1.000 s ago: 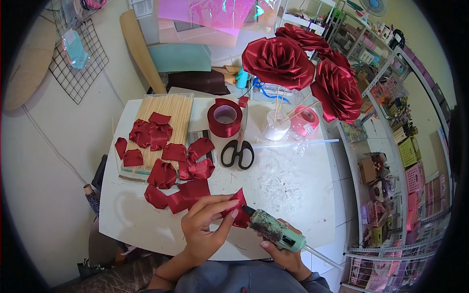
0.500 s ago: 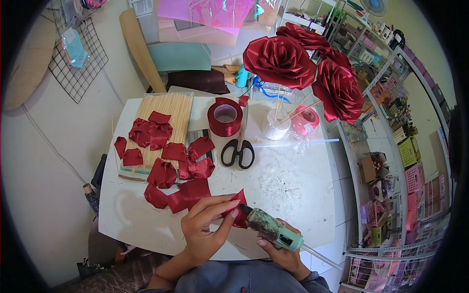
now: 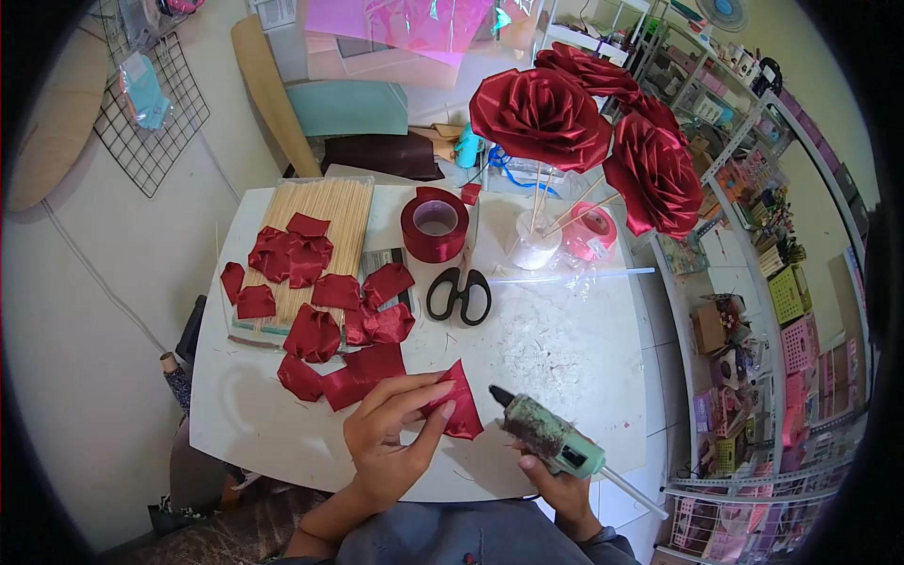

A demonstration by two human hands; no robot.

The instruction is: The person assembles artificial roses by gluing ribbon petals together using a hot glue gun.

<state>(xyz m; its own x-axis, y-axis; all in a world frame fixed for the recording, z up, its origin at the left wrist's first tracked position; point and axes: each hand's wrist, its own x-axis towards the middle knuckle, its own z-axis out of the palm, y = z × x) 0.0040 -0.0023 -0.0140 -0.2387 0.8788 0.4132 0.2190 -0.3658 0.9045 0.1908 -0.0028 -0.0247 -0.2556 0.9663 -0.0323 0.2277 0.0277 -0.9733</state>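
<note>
Between the thumb and fingers of my left hand (image 3: 391,438) is a red satin piece (image 3: 461,407), pinched at its left side. My right hand (image 3: 562,488) is wrapped round a green glue gun (image 3: 551,435); its black nozzle points up and left, a little apart from the satin. A clear glue stick (image 3: 636,493) sticks out of the gun's back end. Several shaped red petals (image 3: 312,333) and a flat red piece (image 3: 375,367) lie beyond my left hand, some on a bundle of thin wooden sticks (image 3: 325,218).
Black-handled scissors (image 3: 459,297) and a red ribbon roll (image 3: 434,225) lie on the white table (image 3: 565,395). Red satin roses (image 3: 541,120) on sticks stand in a white holder (image 3: 533,242), beside a pink tape roll (image 3: 591,232). Shelves (image 3: 753,377) fill the right side.
The glue gun in my right hand has moved right and slightly down, its nozzle now off the satin. My left hand has shifted slightly left and the satin piece has turned a little.
</note>
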